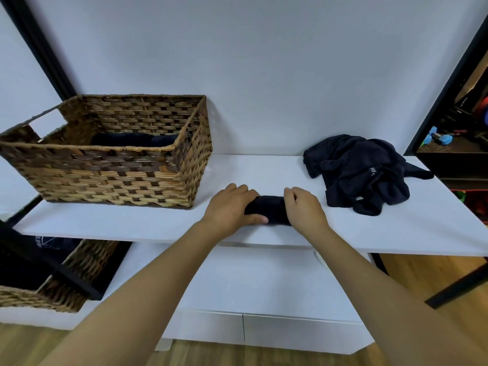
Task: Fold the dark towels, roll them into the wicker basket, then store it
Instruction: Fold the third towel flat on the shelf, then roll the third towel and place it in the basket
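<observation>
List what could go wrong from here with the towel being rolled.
1. The rolled dark towel lies near the front edge of the white shelf; it may slip off.
2. Left hand and right hand grip only its ends, so lifting it toward the wicker basket may loosen the roll.

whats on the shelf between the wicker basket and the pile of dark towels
In the head view, the rolled dark towel lies there near the shelf's front edge, gripped by the left hand and right hand. Behind it the shelf is bare.
</observation>
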`<state>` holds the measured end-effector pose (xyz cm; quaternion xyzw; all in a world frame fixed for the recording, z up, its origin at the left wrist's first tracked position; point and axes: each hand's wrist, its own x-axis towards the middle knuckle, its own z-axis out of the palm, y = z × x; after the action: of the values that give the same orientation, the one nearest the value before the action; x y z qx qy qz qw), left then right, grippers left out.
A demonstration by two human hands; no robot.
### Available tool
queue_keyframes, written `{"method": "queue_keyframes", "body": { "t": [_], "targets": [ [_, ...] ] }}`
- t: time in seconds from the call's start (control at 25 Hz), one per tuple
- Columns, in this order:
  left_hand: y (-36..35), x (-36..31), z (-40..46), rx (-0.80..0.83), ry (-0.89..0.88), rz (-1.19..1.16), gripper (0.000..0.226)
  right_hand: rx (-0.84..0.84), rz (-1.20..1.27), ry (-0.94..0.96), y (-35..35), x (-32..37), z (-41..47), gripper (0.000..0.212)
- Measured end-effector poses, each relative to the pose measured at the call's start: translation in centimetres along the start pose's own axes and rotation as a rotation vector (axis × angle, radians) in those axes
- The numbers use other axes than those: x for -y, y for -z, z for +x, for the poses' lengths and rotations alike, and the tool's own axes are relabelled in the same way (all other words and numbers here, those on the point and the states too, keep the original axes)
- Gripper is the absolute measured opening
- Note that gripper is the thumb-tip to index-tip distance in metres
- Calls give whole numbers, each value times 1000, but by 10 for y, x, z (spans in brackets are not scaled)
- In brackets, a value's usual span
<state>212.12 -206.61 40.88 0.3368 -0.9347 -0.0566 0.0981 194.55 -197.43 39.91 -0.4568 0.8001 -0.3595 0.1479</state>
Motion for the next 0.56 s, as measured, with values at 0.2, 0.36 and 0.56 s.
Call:
{"method": "queue_keyframes", "body": {
  "t": [0.2,0.36,0.56],
  "targets": [
    [20,2,16,278,97,-249,45,-75,21,211,-7,-19,-15,32],
    [23,-10,10,297,56,-148,53,-86,69,190,-4,-18,-15,31],
    [6,-26,-12,58,71,86,54,-39,200,68,-1,-10,-11,42]
  ]
}}
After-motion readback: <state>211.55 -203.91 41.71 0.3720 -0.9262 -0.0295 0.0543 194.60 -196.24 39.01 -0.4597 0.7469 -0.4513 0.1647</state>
